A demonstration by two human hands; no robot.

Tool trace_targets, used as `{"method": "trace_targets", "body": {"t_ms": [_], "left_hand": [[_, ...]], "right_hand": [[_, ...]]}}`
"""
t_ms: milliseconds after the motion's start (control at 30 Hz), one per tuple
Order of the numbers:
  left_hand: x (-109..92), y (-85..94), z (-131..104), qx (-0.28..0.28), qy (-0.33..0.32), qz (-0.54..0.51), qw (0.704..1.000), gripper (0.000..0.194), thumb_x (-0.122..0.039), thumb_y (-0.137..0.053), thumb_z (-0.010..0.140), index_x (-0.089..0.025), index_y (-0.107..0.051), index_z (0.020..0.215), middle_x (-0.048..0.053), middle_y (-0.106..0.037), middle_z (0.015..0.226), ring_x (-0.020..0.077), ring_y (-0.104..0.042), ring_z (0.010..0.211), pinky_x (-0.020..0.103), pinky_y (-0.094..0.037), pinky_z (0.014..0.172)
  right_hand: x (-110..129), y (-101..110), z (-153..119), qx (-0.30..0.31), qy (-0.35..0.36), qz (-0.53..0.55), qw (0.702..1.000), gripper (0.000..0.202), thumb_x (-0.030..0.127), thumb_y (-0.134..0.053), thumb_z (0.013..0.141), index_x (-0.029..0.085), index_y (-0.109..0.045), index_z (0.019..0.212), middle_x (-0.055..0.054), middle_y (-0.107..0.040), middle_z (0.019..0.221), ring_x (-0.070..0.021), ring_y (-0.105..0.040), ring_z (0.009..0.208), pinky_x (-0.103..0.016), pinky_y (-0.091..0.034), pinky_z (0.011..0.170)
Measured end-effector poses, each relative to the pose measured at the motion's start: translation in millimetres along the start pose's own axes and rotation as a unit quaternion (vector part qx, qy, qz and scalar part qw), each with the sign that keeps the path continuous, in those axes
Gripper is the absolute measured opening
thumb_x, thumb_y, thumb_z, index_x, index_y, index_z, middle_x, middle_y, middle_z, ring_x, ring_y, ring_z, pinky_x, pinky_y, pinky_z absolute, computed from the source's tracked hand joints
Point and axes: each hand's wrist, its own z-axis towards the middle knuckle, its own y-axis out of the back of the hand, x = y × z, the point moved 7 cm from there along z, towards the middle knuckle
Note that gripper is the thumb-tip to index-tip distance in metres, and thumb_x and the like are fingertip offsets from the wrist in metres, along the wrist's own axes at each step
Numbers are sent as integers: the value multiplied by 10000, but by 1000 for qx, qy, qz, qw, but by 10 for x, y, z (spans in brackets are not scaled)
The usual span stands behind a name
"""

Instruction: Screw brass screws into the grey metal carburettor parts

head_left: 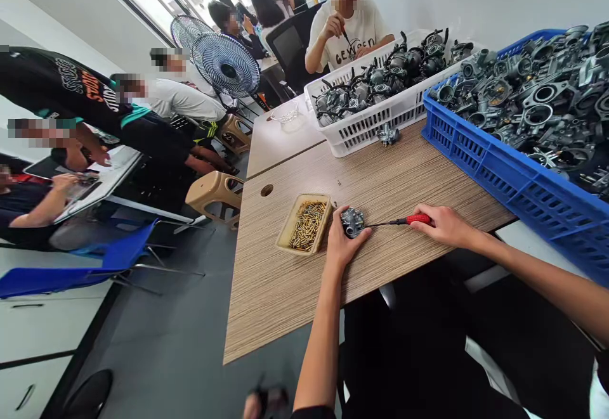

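My left hand (343, 244) is wrapped round a small grey metal carburetor (353, 222) that rests on the wood-grain table (285, 292). From the right, my right hand (442, 224) grips the red handle of a screwdriver (417, 219). The screwdriver lies nearly level, its dark shaft pointing left and its tip at the carburetor's right side. Just left of my left hand stands a cream tray (282, 240) holding many small brass-coloured and silver parts. A tiny loose piece (339, 182) lies on the table beyond the carburetor.
A white basket (354, 134) of carburetors stands at the back, with a single carburetor (387, 134) against its front. A blue crate (495, 175) full of metal bodies fills the right. Across the table sits a person (352, 32) holding a tool. Stools, fans and other people are at left.
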Motion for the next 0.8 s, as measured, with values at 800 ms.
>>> {"method": "trace_targets", "body": {"t_ms": [800], "left_hand": [[-27, 3, 5, 1, -6, -11, 1000, 733, -435, -820, 756, -255, -460, 1368, 63, -664, 1146, 219, -658, 998, 385, -518, 945]], "right_hand": [[13, 7, -3, -4, 5, -2, 1000, 244, 494, -557, 981, 259, -623, 977, -3, -689, 771, -203, -625, 699, -281, -362, 638]]}}
